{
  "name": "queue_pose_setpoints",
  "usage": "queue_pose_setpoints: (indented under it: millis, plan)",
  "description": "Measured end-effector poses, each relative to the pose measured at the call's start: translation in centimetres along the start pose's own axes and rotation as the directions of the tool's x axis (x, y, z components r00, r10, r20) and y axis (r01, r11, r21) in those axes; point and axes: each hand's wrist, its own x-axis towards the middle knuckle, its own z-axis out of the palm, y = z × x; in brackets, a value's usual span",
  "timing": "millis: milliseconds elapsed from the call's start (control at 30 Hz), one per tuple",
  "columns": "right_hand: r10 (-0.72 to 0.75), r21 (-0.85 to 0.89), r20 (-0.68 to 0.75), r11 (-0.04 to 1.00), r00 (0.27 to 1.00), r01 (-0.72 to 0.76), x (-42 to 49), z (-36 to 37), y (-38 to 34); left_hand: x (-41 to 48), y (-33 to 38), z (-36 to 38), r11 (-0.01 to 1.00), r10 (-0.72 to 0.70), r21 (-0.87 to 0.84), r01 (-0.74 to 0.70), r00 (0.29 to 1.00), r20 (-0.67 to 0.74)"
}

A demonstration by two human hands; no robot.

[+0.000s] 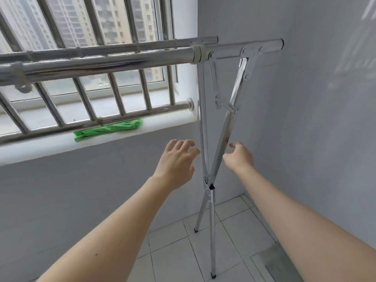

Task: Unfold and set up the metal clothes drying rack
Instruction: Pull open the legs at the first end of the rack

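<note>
Beside the barred window (85,64), in the corner of a small tiled room, the metal clothes drying rack (218,139) stands on the floor (234,231), close to the grey wall (305,119) on the right. Only the head view is given, so all comes from it.

I judge that the task is far along. The two crossed legs at this end are spread into an X and their feet rest on the tiles. The two long top rails (105,62) lie level and run to the left out of the picture. The short top bar with its folding brace (215,88) is raised, but I cannot tell if the brace is locked. What seems left is to check this end, perhaps to press the brace or push the legs fully apart. The other end of the rack is not visible.

The left hand (177,161) is open with fingers spread, near the left leg, and I cannot tell if it touches it. The right hand (240,154) is loosely curled just beside the right leg; its fingertips may touch the metal, but a firm grip does not show.

To count: one rack, two legs seen, two feet seen, two long rails, two hands, and one green cloth (107,130) on the window sill.
</note>
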Motion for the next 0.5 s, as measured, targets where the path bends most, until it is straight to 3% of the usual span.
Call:
queue_pose_setpoints:
  millis: [100,167,233,333,400,500]
  plan:
    - [-0.100,-0.101,0.091,0.989,0.991,0.110,0.2,1.7,1.8,1.1,0.0,3.0,0.998,0.020,-0.053,-0.016,0.997,0.074]
    - [-0.163,-0.119,0.078,0.978,0.984,0.171,0.4,2.8,2.3,2.1,-0.1,4.7,0.997,0.056,-0.067,-0.049,0.992,0.110]
    - [-0.134,-0.105,0.008,0.985,0.991,0.134,1.1,3.5,2.9,3.4,-0.2,6.5,0.993,0.042,-0.113,-0.026,0.990,0.137]
    - [0.048,0.019,-0.043,0.999,0.998,-0.047,3.0,3.6,3.8,5.7,-0.3,8.9,0.983,0.010,-0.181,0.020,0.986,0.167]
    - [0.053,0.051,0.018,0.997,0.998,-0.054,4.8,3.8,3.8,7.5,-0.8,10.2,0.983,0.018,-0.181,0.009,0.990,0.143]
    - [-0.009,0.099,0.111,0.995,0.994,-0.003,6.7,4.7,2.7,10.6,-1.3,11.6,0.988,0.157,-0.034,-0.153,0.978,0.139]
